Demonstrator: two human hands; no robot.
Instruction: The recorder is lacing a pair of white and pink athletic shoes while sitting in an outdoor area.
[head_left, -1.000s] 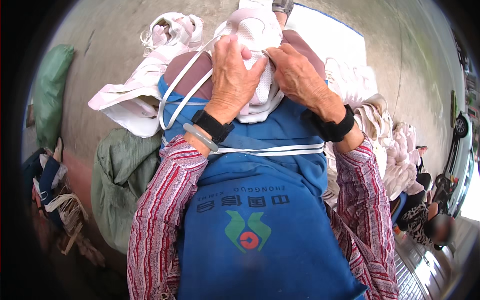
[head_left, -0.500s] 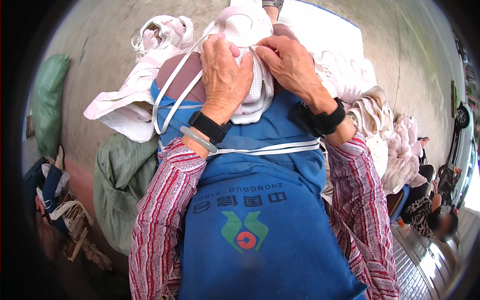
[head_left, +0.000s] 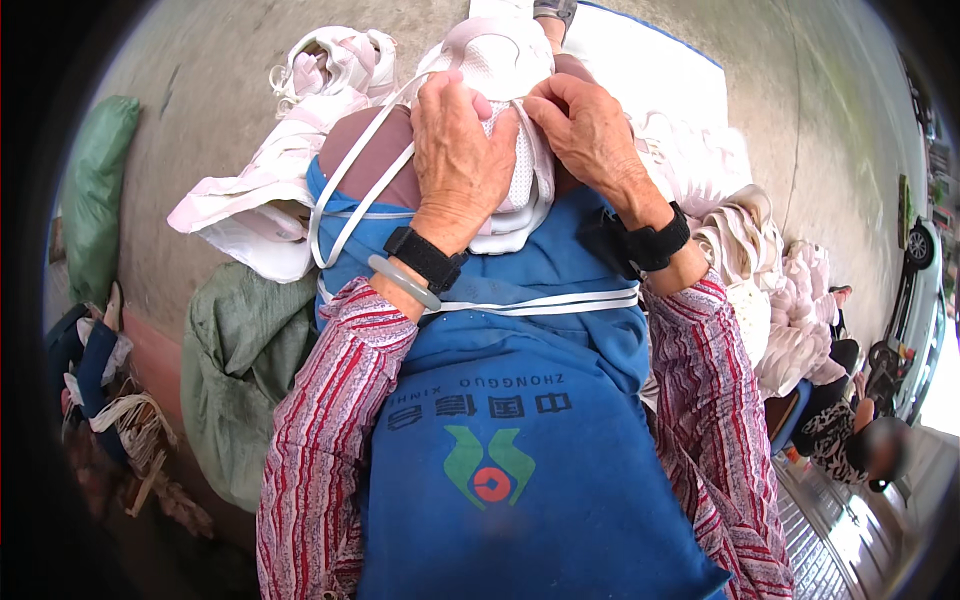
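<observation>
Reading my remote feed: white shoe upper point(head_left: 500, 70) lies across the thighs point(head_left: 365, 150), over the top edge of the blue apron point(head_left: 540, 540). I take the lap as a workbench, since it bears the load and frees both hands.

Left hand point(head_left: 462, 150) curls over the upper's left side, palm down, thumb apart from the forefinger. Looks to me like the steadying hand; its fingertips are partly hidden, so I cannot tell how hard it presses. Right hand point(head_left: 590, 130) sits at the right edge, thumb and forefinger brought together in a pinch, apparently on a lace end or that edge; too small to say which.

White lace point(head_left: 350, 156) loops out leftward over the thigh, seemingly to keep its slack clear. More white-and-pink uppers point(head_left: 690, 155) heap on the right, presumably for easy reach.

Against my frame a second ago: right fingers rounder, forefinger less outstretched, a touch farther from the left thumb. Left hold and loop nearly unchanged; whole view slid slightly.
</observation>
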